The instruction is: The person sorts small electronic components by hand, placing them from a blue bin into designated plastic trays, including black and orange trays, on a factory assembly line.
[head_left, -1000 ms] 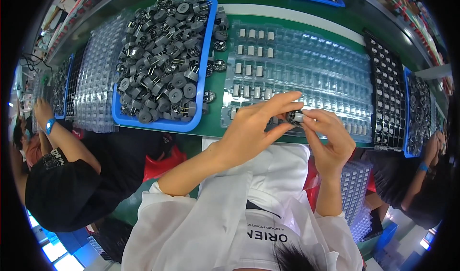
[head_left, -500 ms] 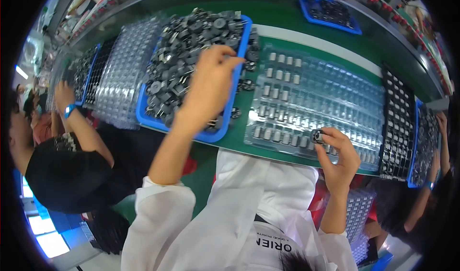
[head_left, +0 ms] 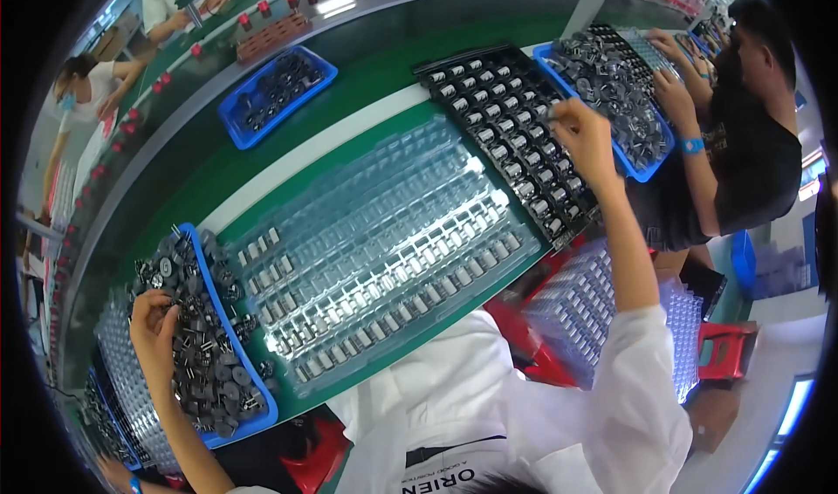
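At the lower left, my left hand [head_left: 154,332] is over a blue bin [head_left: 207,276] heaped with small dark grey parts with metal pins [head_left: 214,354]. Its thumb and fingers are drawn together among the parts; what they hold, if anything, does not show clearly. My right hand [head_left: 587,140] is raised over the right side of a black tray [head_left: 445,101] with rows of silver-and-black pieces. Its fingertips are pinched, and anything in them is too small to name. Between the hands lies a clear plastic tray [head_left: 349,223], with silver pieces in its front rows and left end.
A second blue bin [head_left: 650,173] of dark parts stands right of the black tray, beside a co-worker in black [head_left: 759,145]. Another blue bin [head_left: 231,126] sits farther back. Stacked clear trays [head_left: 572,306] stand below the table edge, near a red stool [head_left: 724,350].
The view has swung to the right. My right hand has moved from the clear tray's front edge to above the black tray. The left hand is still at the parts bin.
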`<state>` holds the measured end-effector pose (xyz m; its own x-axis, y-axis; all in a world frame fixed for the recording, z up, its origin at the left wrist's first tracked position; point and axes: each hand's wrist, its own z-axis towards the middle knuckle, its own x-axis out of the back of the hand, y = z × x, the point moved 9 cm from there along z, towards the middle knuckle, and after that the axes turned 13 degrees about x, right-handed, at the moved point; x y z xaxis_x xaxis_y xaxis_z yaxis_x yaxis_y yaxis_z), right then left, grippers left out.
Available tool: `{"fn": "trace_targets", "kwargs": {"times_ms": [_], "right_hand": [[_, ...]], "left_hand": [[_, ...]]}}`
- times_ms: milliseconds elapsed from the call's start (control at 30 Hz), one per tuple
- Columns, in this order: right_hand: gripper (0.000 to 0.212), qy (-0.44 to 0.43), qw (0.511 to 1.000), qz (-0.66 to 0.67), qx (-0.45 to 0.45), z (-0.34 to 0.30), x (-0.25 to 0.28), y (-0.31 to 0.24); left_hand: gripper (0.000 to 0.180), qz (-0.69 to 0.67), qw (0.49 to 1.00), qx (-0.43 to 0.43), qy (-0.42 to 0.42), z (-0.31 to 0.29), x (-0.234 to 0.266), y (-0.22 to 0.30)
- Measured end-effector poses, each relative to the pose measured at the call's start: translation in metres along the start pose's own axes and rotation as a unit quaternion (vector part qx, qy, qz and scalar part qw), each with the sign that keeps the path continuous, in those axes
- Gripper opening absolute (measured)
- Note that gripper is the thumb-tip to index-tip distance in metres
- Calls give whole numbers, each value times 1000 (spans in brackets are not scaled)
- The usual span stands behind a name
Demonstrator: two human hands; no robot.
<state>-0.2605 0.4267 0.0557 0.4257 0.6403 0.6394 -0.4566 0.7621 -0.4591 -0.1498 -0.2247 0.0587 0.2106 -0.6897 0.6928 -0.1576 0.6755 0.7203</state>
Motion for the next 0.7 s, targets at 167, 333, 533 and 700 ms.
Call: {"fn": "trace_targets", "kwargs": {"times_ms": [167, 333, 533, 700], "right_hand": [[23, -94, 979, -143, 115, 50, -19, 75], [23, -170, 977, -16, 126, 69, -59, 103], [17, -212, 950, -190, 129, 59, -27, 121], [27, -170, 964, -41, 198, 34, -90, -62]], "left_hand": [[18, -82, 995, 62, 2, -8, -5, -1], [17, -46, 995, 85, 28, -38, -3, 17], [17, -77, 997, 14, -21, -47, -43, 81], [20, -202, 978, 39, -42, -83, -73, 86]]}}
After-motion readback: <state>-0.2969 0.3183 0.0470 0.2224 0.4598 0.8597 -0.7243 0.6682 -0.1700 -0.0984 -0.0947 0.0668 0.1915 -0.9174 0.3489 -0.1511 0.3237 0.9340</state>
